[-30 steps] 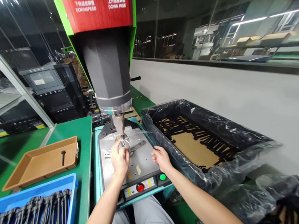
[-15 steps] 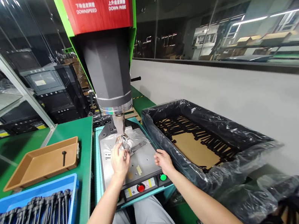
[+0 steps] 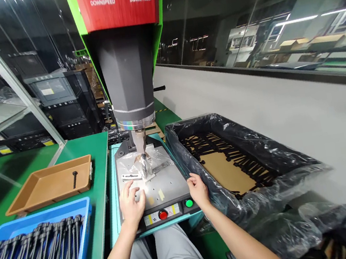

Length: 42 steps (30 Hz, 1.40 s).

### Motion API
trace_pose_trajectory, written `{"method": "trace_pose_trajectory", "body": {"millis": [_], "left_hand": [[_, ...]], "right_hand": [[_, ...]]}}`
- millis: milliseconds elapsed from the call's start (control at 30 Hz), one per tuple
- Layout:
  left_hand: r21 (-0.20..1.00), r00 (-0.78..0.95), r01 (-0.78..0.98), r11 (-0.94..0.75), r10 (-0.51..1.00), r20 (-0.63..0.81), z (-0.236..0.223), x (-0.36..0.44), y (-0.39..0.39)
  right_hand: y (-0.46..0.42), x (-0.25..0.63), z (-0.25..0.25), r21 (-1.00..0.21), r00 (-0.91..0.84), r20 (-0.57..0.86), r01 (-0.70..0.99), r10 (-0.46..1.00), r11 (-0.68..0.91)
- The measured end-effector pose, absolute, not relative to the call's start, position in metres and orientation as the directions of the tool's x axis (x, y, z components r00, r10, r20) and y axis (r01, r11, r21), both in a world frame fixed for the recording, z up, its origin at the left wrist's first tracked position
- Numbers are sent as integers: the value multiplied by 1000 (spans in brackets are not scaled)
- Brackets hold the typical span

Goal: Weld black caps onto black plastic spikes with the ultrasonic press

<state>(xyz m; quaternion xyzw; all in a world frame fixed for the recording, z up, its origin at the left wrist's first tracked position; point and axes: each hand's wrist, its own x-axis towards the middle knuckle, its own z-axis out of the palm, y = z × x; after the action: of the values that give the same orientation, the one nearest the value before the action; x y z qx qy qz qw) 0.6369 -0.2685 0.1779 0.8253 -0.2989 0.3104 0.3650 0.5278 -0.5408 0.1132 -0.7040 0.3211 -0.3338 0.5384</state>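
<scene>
My left hand (image 3: 132,202) is over the front left of the press's metal plate (image 3: 165,186), fingers spread and holding nothing. At the right edge of the plate, above the green button (image 3: 189,203), is my right hand (image 3: 199,190). Its fingers are curled together, and no object shows in them. Behind my hands the press's narrow metal horn (image 3: 139,140) points down at a fixture (image 3: 146,169) partly wrapped in clear film. A red button (image 3: 163,214) sits on the front panel between the hands.
On the left bench, a blue tray (image 3: 88,225) holds several black long-stemmed parts (image 3: 44,252). A brown tray (image 3: 46,186) behind it has one short black part (image 3: 75,179). At right stands a film-lined black bin (image 3: 263,154) with rows of black parts and cardboard.
My left hand has pulled back from the fixture toward the front left of the plate, its fingers opening. My right hand has shifted slightly right. The view has moved a little.
</scene>
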Motion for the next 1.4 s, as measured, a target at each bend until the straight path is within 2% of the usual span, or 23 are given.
{"method": "trace_pose_trajectory", "body": {"millis": [67,133,200,300,367,433,633,1400], "left_hand": [[480,713,-619,-622,-187,676,159,628,-242],[537,799,-495,-683,-114,591,137,620,-216],[595,871,-388,-704,-68,487,116,612,-195],[691,959,-254,-677,-83,272,94,603,-178],[738,984,-178,-651,-109,142,87,600,-173],[764,990,-131,-632,-118,72,85,601,-172],[782,988,-129,-609,-146,50,84,605,-167],[756,990,-129,-642,-125,62,93,600,-180]], "right_hand": [[-542,514,102,-865,583,306,-159,-752,-476],[-541,501,88,-778,634,360,-201,-685,-595],[-537,490,72,-761,697,307,-230,-648,-607],[-532,478,52,-759,770,214,-257,-602,-599],[-532,473,44,-747,793,191,-264,-578,-610],[-534,469,40,-740,806,188,-260,-561,-621],[-542,464,40,-758,846,141,-242,-514,-606],[-535,466,40,-799,820,118,-257,-560,-544]]}}
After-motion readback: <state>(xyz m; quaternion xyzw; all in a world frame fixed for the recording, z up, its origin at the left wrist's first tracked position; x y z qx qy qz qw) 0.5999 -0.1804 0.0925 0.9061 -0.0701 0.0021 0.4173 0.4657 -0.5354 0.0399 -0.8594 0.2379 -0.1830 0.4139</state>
